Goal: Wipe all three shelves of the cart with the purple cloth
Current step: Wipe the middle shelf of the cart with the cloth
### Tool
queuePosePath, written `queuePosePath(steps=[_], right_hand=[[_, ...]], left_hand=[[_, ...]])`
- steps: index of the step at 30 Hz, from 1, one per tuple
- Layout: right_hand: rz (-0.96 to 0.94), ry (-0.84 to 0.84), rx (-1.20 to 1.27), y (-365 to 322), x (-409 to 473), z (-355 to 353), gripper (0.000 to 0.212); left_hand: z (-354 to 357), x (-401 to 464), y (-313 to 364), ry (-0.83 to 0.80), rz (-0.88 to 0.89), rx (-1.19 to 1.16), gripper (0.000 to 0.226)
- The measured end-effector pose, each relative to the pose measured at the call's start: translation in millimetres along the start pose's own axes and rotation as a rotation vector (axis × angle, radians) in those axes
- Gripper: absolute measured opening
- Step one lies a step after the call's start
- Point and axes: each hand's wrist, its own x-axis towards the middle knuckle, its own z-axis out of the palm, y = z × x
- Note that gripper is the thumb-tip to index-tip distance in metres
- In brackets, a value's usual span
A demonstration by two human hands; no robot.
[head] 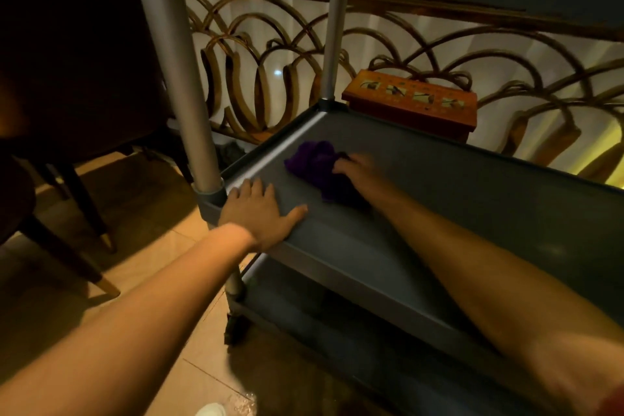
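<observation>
Head view: the right hand presses the bunched purple cloth onto the cart's middle shelf, near its far left corner. The left hand lies flat and empty on the near rim. The bottom shelf probably remains; the top shelf's surface is hidden.

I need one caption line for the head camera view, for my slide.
Right hand wipes the cart's middle shelf with the purple cloth; left hand rests on its front edge.
</observation>
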Motion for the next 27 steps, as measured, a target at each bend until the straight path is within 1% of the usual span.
queuePosePath(steps=[1, 2, 4, 5, 6, 8, 9, 10, 12, 16, 18, 22, 25, 27], right_hand=[[0.108, 0.032, -0.017, -6, 3, -4, 0.019], [0.145, 0.09, -0.04, -10, 8, -7, 0.027], [-0.006, 0.231, -0.06, -13, 18, -4, 0.036], [-0.086, 0.256, -0.082, -14, 20, 1, 0.036], [-0.131, 0.241, -0.132, -14, 21, 9, 0.039], [-0.117, 0.172, -0.367, -13, 24, 38, 0.066], [-0.104, 0.164, -0.525, -13, 24, 51, 0.07], [-0.125, 0.188, -0.66, -12, 25, 61, 0.066], [-0.231, 0.218, -0.785, -2, 19, 64, 0.055], [-0.39, 0.122, -0.762, 16, -6, 33, 0.048], [-0.433, 0.057, -0.747, 22, -28, 18, 0.046], [-0.514, -0.047, -0.736, 43, -79, -16, 0.046], [-0.484, -0.141, -0.737, 52, -112, -42, 0.048], [-0.423, -0.209, -0.691, 47, -118, -55, 0.044]], left_hand=[[-7, 1, -2, -0.11, 0.002, 0.041, 0.113], [-12, 1, -3, -0.203, -0.007, 0.06, 0.119], [-16, 2, -6, -0.309, -0.024, 0.077, 0.126], [-15, 1, -6, -0.317, -0.024, 0.081, 0.127], [-12, 0, -6, -0.315, -0.022, 0.079, 0.127], [-5, -2, -5, -0.317, -0.022, 0.072, 0.125], [-4, 0, -6, -0.318, -0.027, 0.076, 0.126], [-3, 1, -7, -0.325, -0.033, 0.081, 0.127], [-4, 4, -8, -0.345, -0.046, 0.086, 0.129], [-8, 3, -4, -0.38, -0.047, 0.073, 0.139], [-11, 2, -3, -0.384, -0.056, 0.065, 0.145], [-11, 6, -2, -0.386, -0.069, 0.083, 0.149], [-10, 4, -2, -0.356, -0.073, 0.077, 0.15], [-9, 4, 4, -0.34, -0.039, 0.07, 0.151]])
